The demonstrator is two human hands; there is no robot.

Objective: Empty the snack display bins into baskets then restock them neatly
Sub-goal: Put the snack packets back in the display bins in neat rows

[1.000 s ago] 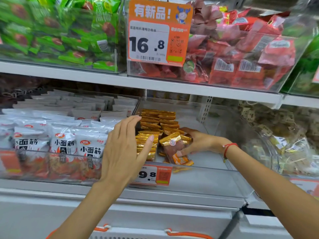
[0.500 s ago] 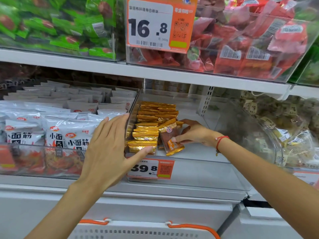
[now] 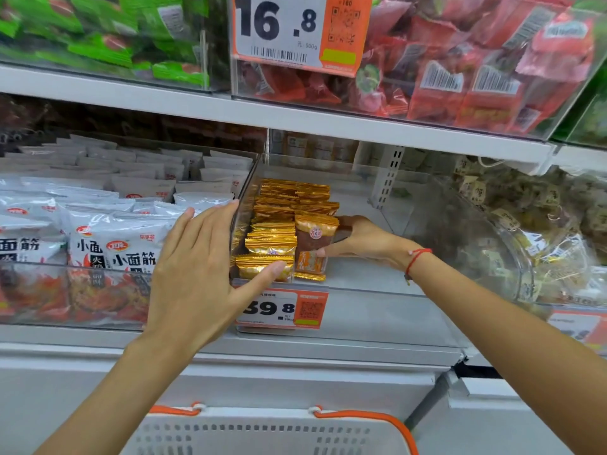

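Observation:
A clear plastic bin (image 3: pixel 377 284) on the middle shelf holds gold-wrapped snack packets (image 3: pixel 279 211) stacked in neat rows along its left side. My left hand (image 3: pixel 197 267) lies flat over the bin's left wall, fingers straight, thumb touching the frontmost gold packet (image 3: pixel 259 269). My right hand (image 3: pixel 364 241) reaches inside the bin and holds an upright brown-and-gold packet (image 3: pixel 313 247) against the right side of the rows. A red string circles my right wrist.
A white basket (image 3: pixel 262 435) with an orange rim stands below. A bin of white-and-red packets (image 3: pixel 115 251) sits to the left, a bin of pale packets (image 3: pixel 551 231) to the right. Green packets (image 3: pixel 98 34) and red packets (image 3: pixel 476 70) fill the shelf above. An orange price tag (image 3: pixel 282 310) fronts the bin.
The right hand has pushed the brown-and-gold packet upright against the stacked rows. My left hand slid down so that its thumb reaches the front packet. The view moved closer.

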